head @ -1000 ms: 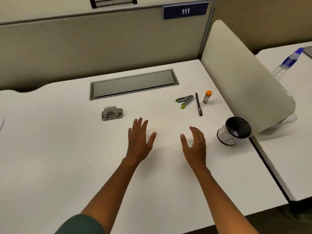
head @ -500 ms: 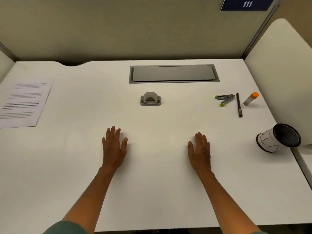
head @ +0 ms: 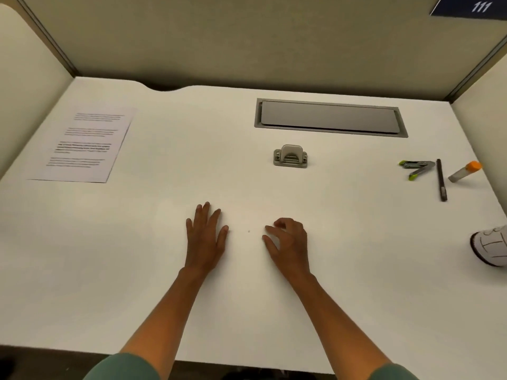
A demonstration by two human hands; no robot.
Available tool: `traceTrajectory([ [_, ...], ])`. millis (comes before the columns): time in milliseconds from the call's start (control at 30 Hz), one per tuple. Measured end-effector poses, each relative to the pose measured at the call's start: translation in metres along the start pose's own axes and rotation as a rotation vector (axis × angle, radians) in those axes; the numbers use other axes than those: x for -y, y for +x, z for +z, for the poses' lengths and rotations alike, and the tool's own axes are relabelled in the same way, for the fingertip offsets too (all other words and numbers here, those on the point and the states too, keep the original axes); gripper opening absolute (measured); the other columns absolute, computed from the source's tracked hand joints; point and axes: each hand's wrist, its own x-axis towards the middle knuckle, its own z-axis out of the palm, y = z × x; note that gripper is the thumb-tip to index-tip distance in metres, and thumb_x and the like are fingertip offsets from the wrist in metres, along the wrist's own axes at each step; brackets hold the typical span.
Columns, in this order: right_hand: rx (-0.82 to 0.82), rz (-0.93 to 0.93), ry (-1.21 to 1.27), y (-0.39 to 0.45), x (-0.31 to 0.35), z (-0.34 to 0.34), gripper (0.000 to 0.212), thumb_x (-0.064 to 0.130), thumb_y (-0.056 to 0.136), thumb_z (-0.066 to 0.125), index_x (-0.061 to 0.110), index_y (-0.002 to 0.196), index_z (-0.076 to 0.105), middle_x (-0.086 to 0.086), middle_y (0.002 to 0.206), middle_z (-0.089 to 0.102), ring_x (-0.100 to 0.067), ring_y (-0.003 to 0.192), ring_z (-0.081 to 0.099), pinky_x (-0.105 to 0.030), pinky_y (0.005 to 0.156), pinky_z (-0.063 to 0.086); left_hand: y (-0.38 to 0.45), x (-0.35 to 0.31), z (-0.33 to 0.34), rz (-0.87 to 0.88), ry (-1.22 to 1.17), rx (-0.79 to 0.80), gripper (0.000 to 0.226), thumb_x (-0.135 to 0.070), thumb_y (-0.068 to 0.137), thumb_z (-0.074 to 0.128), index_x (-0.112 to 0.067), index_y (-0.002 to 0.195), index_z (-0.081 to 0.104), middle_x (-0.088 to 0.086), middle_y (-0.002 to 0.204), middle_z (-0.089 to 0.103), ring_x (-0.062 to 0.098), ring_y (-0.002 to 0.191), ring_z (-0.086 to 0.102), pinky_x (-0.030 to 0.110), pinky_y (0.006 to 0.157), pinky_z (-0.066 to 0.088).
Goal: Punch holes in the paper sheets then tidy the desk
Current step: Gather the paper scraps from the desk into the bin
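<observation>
A printed paper sheet (head: pixel 85 145) lies flat at the far left of the white desk (head: pixel 164 270). A small grey hole punch (head: pixel 290 156) stands at the desk's middle, beyond both hands. My left hand (head: pixel 206 237) rests flat on the desk, palm down, fingers spread, holding nothing. My right hand (head: pixel 288 244) hovers just right of it with its fingers loosely curled and apart, also empty. Both hands are well short of the punch and far from the paper.
A grey cable hatch (head: pixel 329 117) is set into the desk behind the punch. At the right lie a green-tipped stapler (head: pixel 417 168), a dark pen (head: pixel 441 180) and an orange-capped glue stick (head: pixel 465 171). A toppled white pen cup (head: pixel 491 246) lies at the right edge. Partition walls enclose the desk.
The view has swung left, bringing the whole paper sheet into sight. My hands have drawn closer together, and my right hand's fingers have curled up off the desk.
</observation>
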Motion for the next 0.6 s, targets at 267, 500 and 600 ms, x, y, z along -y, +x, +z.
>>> traceTrajectory([
  [267,0.048,-0.010,-0.149,0.015,0.033,0.018,0.008,0.031,0.083,0.070,0.025,0.085,0.076,0.007,0.086,0.066,-0.020,0.086,0.056,-0.037,0.078,0.042,0.002,0.000,0.002,-0.002,-0.015,-0.040,0.046,-0.027,0.099,0.049,-0.013,0.142,0.044,0.007,0.160,0.020,0.020,0.150,0.009,0.050,0.121,0.002],
  [500,0.180,0.027,-0.269,0.022,0.043,0.014,0.018,0.036,0.090,0.059,0.027,0.097,0.073,0.009,0.100,0.065,-0.019,0.099,0.053,-0.037,0.085,0.039,0.003,-0.004,0.001,-0.010,0.026,-0.055,0.044,-0.026,0.100,0.045,-0.013,0.142,0.045,0.007,0.160,0.021,0.020,0.150,0.011,0.051,0.121,0.004],
  [600,0.223,0.040,-0.344,0.026,0.050,0.013,0.021,0.034,0.093,0.053,0.027,0.098,0.072,0.007,0.101,0.064,-0.020,0.098,0.053,-0.035,0.082,0.040,0.004,-0.004,0.001,-0.006,0.043,-0.048,0.045,-0.027,0.100,0.044,-0.014,0.144,0.043,0.007,0.161,0.019,0.020,0.150,0.010,0.051,0.121,0.003],
])
